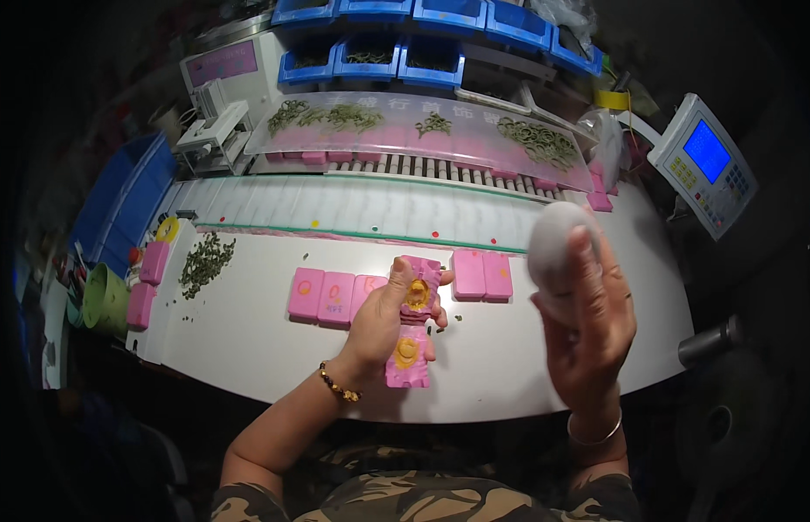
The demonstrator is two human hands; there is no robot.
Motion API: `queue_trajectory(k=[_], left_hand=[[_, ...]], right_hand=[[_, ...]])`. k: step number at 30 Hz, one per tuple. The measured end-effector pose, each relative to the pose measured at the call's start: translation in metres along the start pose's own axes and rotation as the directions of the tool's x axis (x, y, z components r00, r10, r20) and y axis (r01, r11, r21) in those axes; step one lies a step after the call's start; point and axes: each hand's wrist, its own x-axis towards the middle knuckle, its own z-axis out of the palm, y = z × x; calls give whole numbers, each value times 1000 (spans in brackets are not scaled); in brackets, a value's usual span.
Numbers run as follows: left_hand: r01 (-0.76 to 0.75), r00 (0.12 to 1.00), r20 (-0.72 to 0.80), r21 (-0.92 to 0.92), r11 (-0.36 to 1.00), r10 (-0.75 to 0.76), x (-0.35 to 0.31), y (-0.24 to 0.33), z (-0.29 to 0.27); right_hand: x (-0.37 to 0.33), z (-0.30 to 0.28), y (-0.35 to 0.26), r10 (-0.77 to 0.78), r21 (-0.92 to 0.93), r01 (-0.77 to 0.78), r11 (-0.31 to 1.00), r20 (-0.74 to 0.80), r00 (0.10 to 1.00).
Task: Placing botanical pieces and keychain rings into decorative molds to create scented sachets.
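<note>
My left hand point(374, 335) grips an opened pink rubber mold point(413, 374) above the front of the white table. Its two halves lie spread one above the other, each with a yellowish oval hollow facing up, and my thumb presses beside the upper one. Raised at the right, my right hand point(596, 331) is closed around a rounded white bundle point(553, 252), like a cloth pouch; its far side is hidden. Behind my left hand stand several pink mold blocks point(305, 294) with orange marks, the nearest partly covered. Two more pink blocks point(483, 274) sit just right of the held mold.
Small dark green pieces point(206, 264) are heaped at the left, near a green cup point(104, 296). Across the back runs a glass-edged strip point(335, 204), then a roller track point(418, 167) under a clear tray point(405, 135). A control panel point(708, 161) juts in at the right.
</note>
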Motion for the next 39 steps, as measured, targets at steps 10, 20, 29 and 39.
queue_trajectory(k=[10,20,29,39], left_hand=[[-32,981,-190,-36,999,25,-10,9,-5],[-543,832,19,228,808,554,-18,1,-15],[-701,702,125,299,648,702,-13,2,-8],[-489,858,-205,-45,871,471,1,17,-15]], right_hand=[[2,13,-18,-219,76,208,975,445,868],[-10,18,-28,-338,202,271,941,575,745],[-25,26,-46,-283,77,290,954,554,783],[-44,6,26,59,-145,126,981,852,521]])
